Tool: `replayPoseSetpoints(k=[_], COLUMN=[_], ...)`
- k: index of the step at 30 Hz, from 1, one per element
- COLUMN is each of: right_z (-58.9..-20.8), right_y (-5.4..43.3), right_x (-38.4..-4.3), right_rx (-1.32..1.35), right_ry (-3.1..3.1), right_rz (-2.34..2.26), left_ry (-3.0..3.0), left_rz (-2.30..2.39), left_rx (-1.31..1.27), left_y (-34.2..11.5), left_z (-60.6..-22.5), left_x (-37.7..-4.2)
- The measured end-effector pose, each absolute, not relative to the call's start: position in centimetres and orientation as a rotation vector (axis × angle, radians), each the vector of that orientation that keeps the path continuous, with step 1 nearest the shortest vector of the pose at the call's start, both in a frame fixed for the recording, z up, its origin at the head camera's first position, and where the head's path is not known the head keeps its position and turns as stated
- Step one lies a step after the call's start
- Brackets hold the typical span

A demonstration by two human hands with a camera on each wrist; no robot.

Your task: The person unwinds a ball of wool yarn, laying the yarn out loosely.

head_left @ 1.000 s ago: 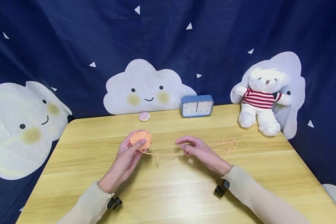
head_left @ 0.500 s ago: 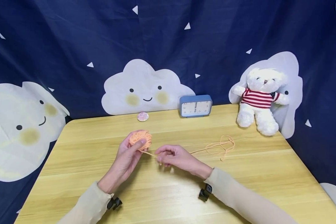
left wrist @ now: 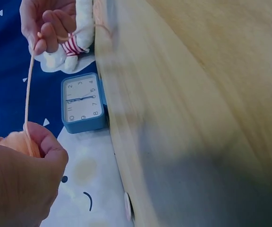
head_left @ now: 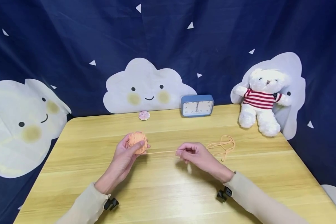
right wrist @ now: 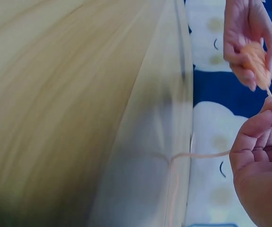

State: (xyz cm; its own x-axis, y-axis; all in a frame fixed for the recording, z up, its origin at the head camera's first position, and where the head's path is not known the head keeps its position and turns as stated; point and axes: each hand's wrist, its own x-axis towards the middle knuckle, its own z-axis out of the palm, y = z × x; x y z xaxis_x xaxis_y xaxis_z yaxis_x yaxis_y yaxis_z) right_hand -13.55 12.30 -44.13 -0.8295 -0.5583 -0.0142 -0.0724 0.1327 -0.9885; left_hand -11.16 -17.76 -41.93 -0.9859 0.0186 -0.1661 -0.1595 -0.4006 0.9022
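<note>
My left hand (head_left: 124, 157) grips a peach-coloured ball of yarn (head_left: 136, 142), its thumb lying across the front. From the ball a strand of yarn (head_left: 161, 152) runs straight and taut to my right hand (head_left: 197, 155), which pinches it between thumb and fingertips. In the right wrist view the strand trails on past the curled fingers (right wrist: 254, 130) as a loose tail (right wrist: 202, 155). Loops of loose yarn (head_left: 222, 144) lie on the table to the right of that hand. Both hands are held over the table.
A blue clock (head_left: 197, 106) stands at the back of the wooden table (head_left: 168, 193), with a round pink speckled disc (head_left: 144, 115) left of it. A white teddy bear (head_left: 261, 99) in a striped top sits at the back right, against a dark blue cloud-patterned curtain (head_left: 168, 40).
My right hand went left towards the ball, then back right, drawing the strand out taut. The ball has turned slightly in my left hand, which still holds it in nearly the same place.
</note>
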Motion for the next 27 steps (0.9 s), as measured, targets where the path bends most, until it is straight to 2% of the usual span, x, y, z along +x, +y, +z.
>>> replayPoseSetpoints(k=[9, 19, 27], right_z=[-43.1, -43.1, -43.2], right_y=[15.1, 18.2, 20.6], right_x=[-13.9, -14.3, -14.3], right_rx=[-0.456, -0.415, -0.336], right_ry=[2.119, 2.205, 2.245], right_rz=[-1.793, -1.835, -1.881], left_ry=[1.575, 1.247, 1.363], left_rz=[2.561, 2.717, 2.676], left_rx=[-0.208, -0.060, -0.104], left_y=[-18.3, -19.3, -19.6], left_z=[-42.3, -42.4, -42.5], left_x=[-11.1, -11.1, -11.0])
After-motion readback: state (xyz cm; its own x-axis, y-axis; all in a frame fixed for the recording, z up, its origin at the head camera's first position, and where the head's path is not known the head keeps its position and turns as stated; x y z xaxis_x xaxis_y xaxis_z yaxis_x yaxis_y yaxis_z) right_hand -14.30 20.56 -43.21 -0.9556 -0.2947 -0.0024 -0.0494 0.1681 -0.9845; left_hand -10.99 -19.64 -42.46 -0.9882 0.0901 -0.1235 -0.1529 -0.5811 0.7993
